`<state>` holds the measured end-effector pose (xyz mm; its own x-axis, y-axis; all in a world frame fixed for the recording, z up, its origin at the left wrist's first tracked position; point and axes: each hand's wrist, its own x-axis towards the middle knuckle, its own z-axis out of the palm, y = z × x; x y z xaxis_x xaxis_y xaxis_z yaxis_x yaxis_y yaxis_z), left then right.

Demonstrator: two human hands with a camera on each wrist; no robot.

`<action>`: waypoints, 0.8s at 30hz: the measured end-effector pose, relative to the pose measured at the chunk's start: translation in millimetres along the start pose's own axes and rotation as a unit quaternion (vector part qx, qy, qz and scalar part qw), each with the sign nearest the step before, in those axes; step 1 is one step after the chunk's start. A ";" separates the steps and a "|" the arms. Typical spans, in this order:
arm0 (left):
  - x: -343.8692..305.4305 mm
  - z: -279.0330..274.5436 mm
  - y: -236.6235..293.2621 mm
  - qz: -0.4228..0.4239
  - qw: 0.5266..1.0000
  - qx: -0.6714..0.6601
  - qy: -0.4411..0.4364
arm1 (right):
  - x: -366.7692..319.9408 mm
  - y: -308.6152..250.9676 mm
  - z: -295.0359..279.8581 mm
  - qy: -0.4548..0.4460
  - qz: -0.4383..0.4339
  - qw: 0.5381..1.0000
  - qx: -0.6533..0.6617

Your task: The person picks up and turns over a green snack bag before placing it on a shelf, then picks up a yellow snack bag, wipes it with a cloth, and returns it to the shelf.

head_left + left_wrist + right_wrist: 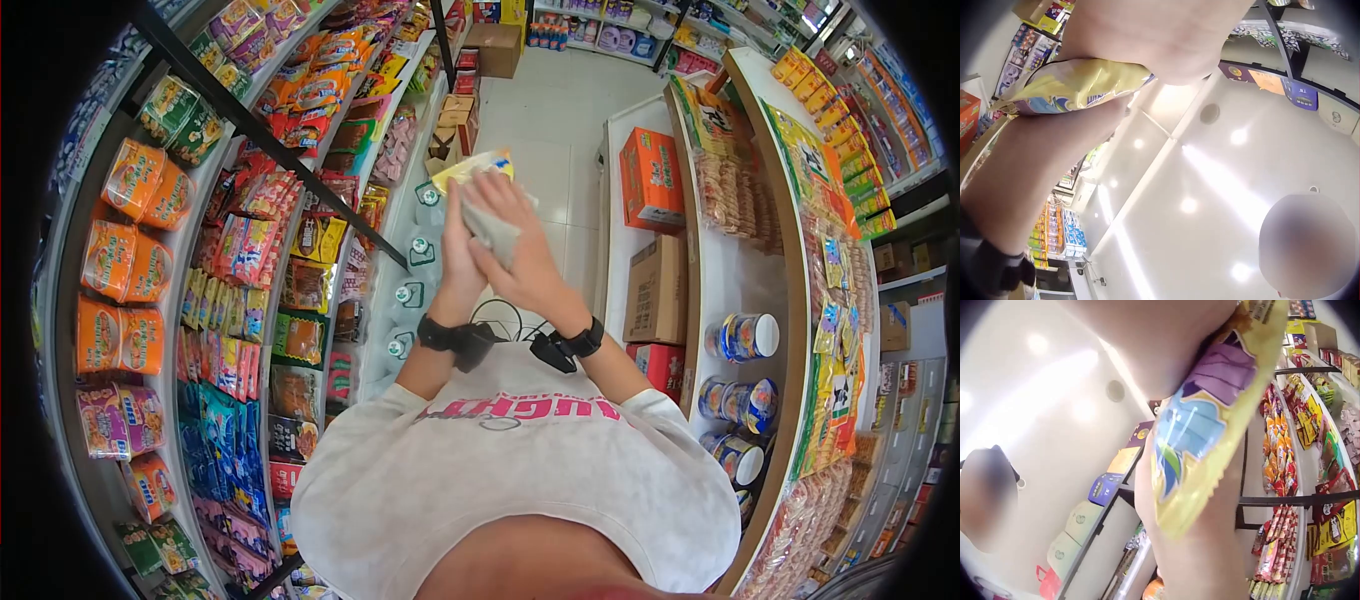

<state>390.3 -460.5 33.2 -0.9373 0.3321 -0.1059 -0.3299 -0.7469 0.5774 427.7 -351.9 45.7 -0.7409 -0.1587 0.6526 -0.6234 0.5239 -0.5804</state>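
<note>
A glossy yellow plastic packet [455,176] with purple and blue print is sandwiched between both hands, out in front of the chest. My left hand [459,240] presses on its left side, fingers pointing forward. Across the other side lies my right hand [515,225], its fingers stretched over the packet. In the left wrist view, the packet [1085,87] shows between the two hands and its end sticks out to the left. The right wrist view shows the packet's printed face [1210,419] and jagged sealed edge. The palms are mostly hidden.
Shelves of bagged snacks [245,250] and orange noodle tubs [125,260] line the left side. Large bottles with green caps [420,250] stand low beside the aisle. On the right are cartons [655,290], jars [745,337] and a wooden-edged rack [790,250]. Tiled floor [545,110] runs ahead.
</note>
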 end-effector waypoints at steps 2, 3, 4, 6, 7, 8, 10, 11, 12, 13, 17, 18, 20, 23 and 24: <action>5.5 -8.4 5.1 0.010 0.999 -0.013 -0.047 | 1.2 -6.4 0.4 -0.055 -0.005 0.998 -0.001; 6.2 -2.9 2.7 0.020 1.000 -0.010 -0.003 | 1.4 -1.6 0.6 -0.035 0.003 0.999 -0.004; 8.0 -4.2 1.5 0.022 1.000 0.008 -0.002 | 1.5 8.6 1.4 -0.015 0.010 1.000 -0.006; 10.8 -6.7 -1.1 0.026 0.999 0.043 0.000 | 0.6 25.8 7.7 0.063 0.056 0.996 0.016; 9.6 -4.1 -1.8 0.023 0.998 0.051 0.014 | 1.3 32.9 11.6 0.121 0.092 0.988 0.040; 7.8 -1.8 -3.1 0.029 0.997 0.074 0.007 | 1.7 39.4 14.1 0.178 0.128 0.974 0.065; 5.6 1.2 -6.0 0.044 0.992 0.118 -0.002 | 7.7 42.8 3.2 0.221 0.135 0.962 0.088; 6.8 0.7 -8.2 0.049 0.993 0.109 0.012 | 10.6 42.5 -1.8 0.242 0.138 0.955 0.101; 7.4 -2.6 -8.7 0.040 0.994 0.099 0.027 | 13.9 37.3 -5.7 0.256 0.146 0.947 0.130; 8.0 -6.0 -9.7 0.030 0.995 0.089 0.041 | 17.1 30.1 -10.4 0.271 0.154 0.937 0.157; 6.3 -2.8 -9.9 0.017 0.997 0.073 0.032 | 6.6 42.6 -4.8 0.185 0.202 0.943 0.190; 6.4 -2.9 -10.0 0.023 0.997 0.069 0.035 | 3.8 43.9 -1.6 0.139 0.228 0.941 0.209; 7.9 -3.9 -9.3 0.033 0.997 0.062 0.041 | -1.5 50.2 7.0 0.082 0.188 0.972 0.117; 15.4 -13.6 -9.1 0.068 0.996 0.019 0.056 | -10.0 46.3 10.5 0.020 0.177 0.983 0.052; 16.4 -15.1 -5.3 0.067 0.996 0.005 0.058 | -11.8 45.5 9.4 -0.004 0.199 0.978 0.057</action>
<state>375.0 -459.8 16.2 -0.9799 0.1597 -0.1196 -0.1996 -0.7742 0.6006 405.7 -334.0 7.1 -0.9324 0.0323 0.3600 -0.3084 0.4482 -0.8391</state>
